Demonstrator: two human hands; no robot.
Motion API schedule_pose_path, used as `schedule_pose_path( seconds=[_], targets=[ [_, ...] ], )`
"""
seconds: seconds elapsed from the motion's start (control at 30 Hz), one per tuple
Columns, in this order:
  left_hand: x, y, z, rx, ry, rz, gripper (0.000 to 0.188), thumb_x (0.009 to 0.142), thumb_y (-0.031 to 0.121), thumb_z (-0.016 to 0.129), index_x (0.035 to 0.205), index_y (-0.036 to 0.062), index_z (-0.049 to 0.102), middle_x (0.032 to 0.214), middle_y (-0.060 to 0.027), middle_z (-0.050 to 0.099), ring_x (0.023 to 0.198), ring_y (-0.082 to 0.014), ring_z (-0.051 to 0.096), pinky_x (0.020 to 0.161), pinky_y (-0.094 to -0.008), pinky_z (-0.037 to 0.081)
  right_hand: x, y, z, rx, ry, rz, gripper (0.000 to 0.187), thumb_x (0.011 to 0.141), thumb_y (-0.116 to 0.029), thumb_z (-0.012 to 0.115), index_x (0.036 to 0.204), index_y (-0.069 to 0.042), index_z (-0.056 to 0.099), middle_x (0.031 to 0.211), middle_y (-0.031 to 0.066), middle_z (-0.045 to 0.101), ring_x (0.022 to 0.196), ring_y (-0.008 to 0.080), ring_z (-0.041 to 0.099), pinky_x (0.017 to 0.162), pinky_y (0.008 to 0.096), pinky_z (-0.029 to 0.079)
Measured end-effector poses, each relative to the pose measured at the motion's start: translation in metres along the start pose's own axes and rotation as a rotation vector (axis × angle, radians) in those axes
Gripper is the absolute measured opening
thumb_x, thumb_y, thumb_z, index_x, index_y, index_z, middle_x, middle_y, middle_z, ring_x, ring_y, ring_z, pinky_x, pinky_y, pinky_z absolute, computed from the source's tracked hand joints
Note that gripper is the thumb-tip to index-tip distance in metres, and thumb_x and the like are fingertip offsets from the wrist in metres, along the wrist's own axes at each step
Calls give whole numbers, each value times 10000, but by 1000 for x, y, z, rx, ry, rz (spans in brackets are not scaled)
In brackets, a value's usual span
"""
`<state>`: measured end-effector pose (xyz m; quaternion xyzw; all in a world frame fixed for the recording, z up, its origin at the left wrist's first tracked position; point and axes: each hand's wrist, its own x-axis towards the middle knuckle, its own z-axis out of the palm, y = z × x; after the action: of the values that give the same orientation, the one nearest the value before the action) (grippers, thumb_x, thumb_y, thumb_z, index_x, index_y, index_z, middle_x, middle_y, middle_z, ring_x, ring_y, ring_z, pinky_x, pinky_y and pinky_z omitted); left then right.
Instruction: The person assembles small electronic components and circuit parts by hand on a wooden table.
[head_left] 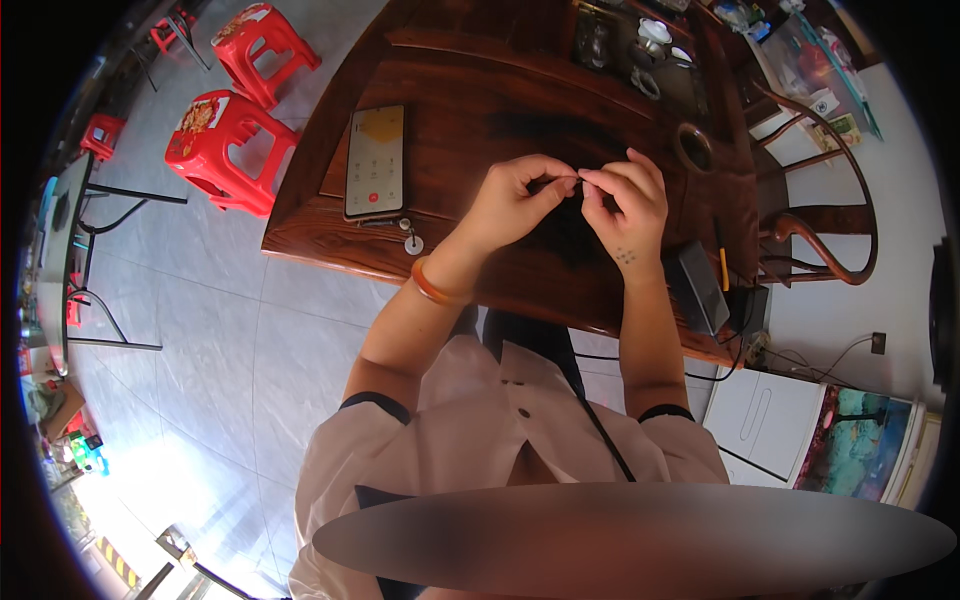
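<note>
Over the dark wooden table point(450, 130), my left hand point(510, 205) and my right hand point(630, 200) meet fingertip to fingertip. Each pinches with thumb and index finger. Something small, thin and dark seems to lie between the fingertips, too small to name. The other fingers of my right hand are loosely raised. An orange bangle point(432, 284) circles my left wrist. Left of my left hand lies a phone point(375, 165) with its screen lit. Close to its lower edge is a small round whitish piece point(413, 243) with a metal fitting. Dark patches show on the tabletop around my hands.
A dark box point(702, 290) and a thin orange stick point(723, 268) lie near my right forearm. Farther back are a tea tray with a white cup point(654, 33) and a round dish point(693, 146). Red stools point(225, 150) stand left; a wooden chair point(830, 225) stands right.
</note>
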<state>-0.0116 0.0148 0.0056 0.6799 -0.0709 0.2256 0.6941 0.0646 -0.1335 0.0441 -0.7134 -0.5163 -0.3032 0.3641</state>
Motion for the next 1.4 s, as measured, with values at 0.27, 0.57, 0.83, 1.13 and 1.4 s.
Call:
schedule_pose_path(
  seconds=[0.27, 0.57, 0.83, 1.13, 1.4],
  targets=[
    [0, 1, 1, 213, 28, 83, 60, 805, 11, 653, 865, 9, 657, 811, -66, 642, 761, -130, 604, 664, -247, 464, -2, -1, 6, -2, 41, 37, 174, 609, -11, 681, 732, -99, 595, 668, 1, 566, 625, 180, 571, 870, 384, 452],
    [2, 0, -3, 413, 87, 248, 54, 734, 5, 668, 762, 41, 640, 723, -50, 610, 682, -197, 584, 607, -296, 444, -2, 16, 8, 152, -68, 158, 119, 660, -19, 659, 762, -73, 628, 696, 40, 586, 667, 220, 586, 818, 362, 454],
    [-3, -7, 1, 929, 79, 333, 76, 716, 149, 714, 788, 148, 689, 819, 8, 613, 852, -216, 575, 758, -385, 416, -33, 61, 6, -318, -304, 485, 58, 738, -176, 697, 779, -138, 680, 761, 13, 633, 670, 220, 624, 692, 342, 455],
    [2, -10, -1, 872, 187, 314, 84, 746, 114, 693, 830, 108, 688, 881, -33, 634, 843, -247, 587, 739, -373, 439, -34, 68, 18, -577, -324, 354, 41, 672, -104, 669, 671, -137, 646, 721, 14, 603, 714, 223, 600, 842, 411, 412],
    [8, -8, 7, 474, 163, 414, 367, 760, -81, 628, 1109, 27, 596, 1118, -163, 614, 1013, -301, 608, 816, -346, 515, -7, 34, 12, -250, -102, 113, 118, 742, -64, 671, 830, -87, 596, 756, 73, 607, 680, 242, 597, 743, 377, 462]
  ],
)
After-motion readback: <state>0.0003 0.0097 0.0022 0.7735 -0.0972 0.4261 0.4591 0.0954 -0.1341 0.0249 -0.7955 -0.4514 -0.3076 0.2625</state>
